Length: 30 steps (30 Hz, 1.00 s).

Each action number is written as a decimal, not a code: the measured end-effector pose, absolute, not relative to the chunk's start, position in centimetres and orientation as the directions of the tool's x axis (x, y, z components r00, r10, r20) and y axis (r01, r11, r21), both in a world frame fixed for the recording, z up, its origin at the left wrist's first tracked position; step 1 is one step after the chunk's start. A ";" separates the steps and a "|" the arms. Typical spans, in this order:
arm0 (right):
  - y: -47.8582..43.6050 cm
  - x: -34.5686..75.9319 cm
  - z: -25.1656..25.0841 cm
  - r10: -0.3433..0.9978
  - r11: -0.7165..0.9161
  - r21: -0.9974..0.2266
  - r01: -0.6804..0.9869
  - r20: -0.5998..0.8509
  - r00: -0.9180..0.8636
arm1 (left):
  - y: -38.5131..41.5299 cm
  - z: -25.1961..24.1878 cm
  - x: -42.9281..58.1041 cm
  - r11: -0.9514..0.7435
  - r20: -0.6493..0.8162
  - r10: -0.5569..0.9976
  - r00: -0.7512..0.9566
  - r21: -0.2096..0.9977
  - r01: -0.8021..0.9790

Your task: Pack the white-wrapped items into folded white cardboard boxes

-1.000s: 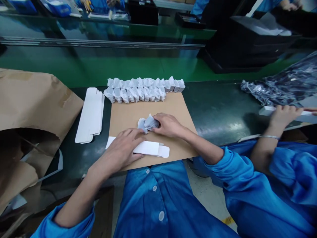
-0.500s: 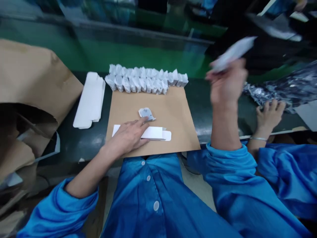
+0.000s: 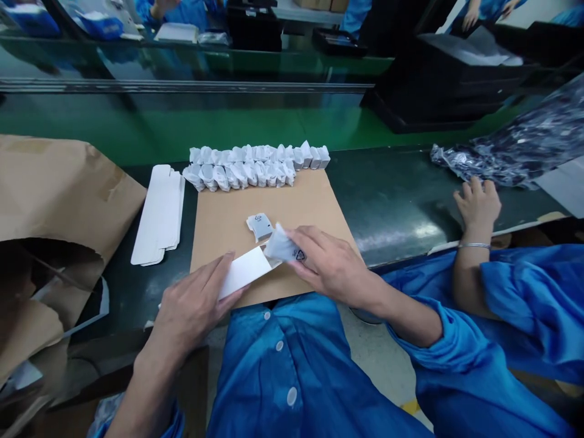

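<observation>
My left hand (image 3: 194, 298) is closed around a long white box (image 3: 245, 272), tilted with its far end up to the right. In my right hand (image 3: 326, 264) is a small white plastic packet (image 3: 281, 244) with dark printed marks, held at the box's right end. The packet touches or nearly touches that end; whether any of it is inside I cannot tell. Just behind the box, a small printed white packet (image 3: 260, 226) lies on the brown cardboard sheet (image 3: 314, 204). Rows of wrapped white packets (image 3: 246, 173) stand along the sheet's far edge.
Flat white folded boxes (image 3: 159, 216) are stacked left of the sheet. A large open brown paper bag (image 3: 59, 188) stands at far left. On the right, a co-worker's hand (image 3: 479, 207) rests near a heap of clear plastic bags (image 3: 515, 149). Behind runs a green conveyor belt (image 3: 274, 125) with a black bin (image 3: 438, 79).
My right hand has come down from the upper right with its packet to the box. My left hand has lifted and tilted the box off the sheet. The view has shifted.
</observation>
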State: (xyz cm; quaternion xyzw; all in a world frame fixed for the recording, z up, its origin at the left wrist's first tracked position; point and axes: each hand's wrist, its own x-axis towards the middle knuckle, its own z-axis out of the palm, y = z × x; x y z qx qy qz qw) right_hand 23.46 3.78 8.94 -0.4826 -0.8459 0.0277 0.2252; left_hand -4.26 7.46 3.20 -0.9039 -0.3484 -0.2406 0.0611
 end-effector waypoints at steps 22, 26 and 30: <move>3.9 25.0 11.7 0.518 0.814 0.098 0.572 0.322 -0.792 | 4.6 3.5 -1.8 -0.623 0.481 0.742 0.467 0.236 0.746; 2.9 25.1 10.4 0.441 0.809 0.227 0.543 0.376 -0.815 | 4.5 4.5 -1.0 -0.612 0.422 0.746 0.515 0.130 0.780; 2.6 24.8 9.1 0.343 0.831 0.247 0.499 0.479 -0.808 | 4.5 5.5 -0.4 -0.646 0.313 0.760 0.570 0.263 0.716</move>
